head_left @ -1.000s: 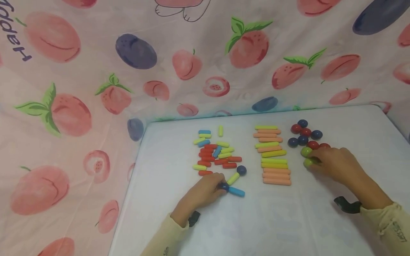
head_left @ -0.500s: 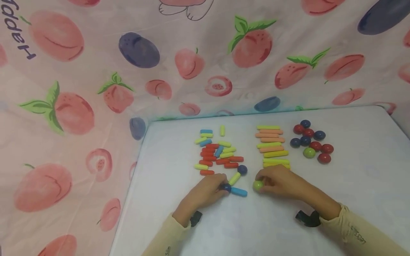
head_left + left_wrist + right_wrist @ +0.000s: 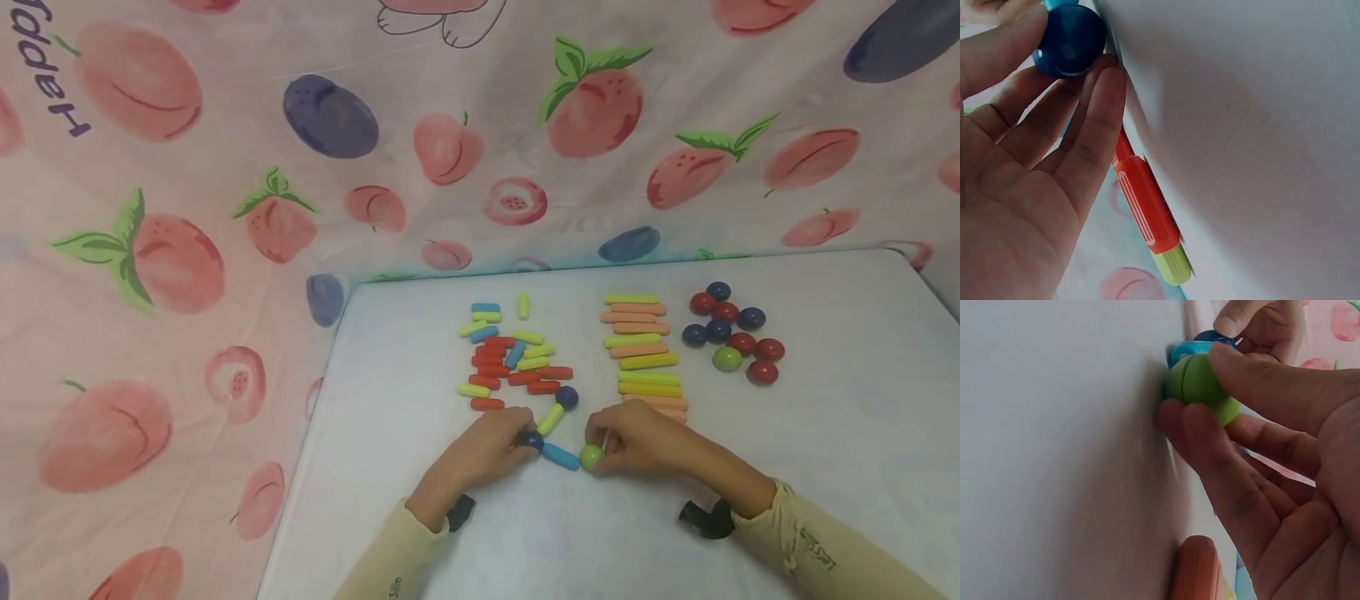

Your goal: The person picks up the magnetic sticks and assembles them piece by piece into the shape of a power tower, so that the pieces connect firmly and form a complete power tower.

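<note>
- Left hand (image 3: 487, 446): its fingers pinch the dark blue ball (image 3: 533, 442), as a second ago.
- Blue stick (image 3: 561, 457): lies on the table (image 3: 600, 550), its right end now at the green ball (image 3: 591, 457).
- Right hand (image 3: 641, 437): its fingers pinch that ball, brought leftward from the loose balls (image 3: 726, 312), where one green remains.

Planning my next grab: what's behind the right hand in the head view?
Orange sticks, partly showing past the right hand; their covered parts, and anything fully hidden behind it, can't be seen.
</note>
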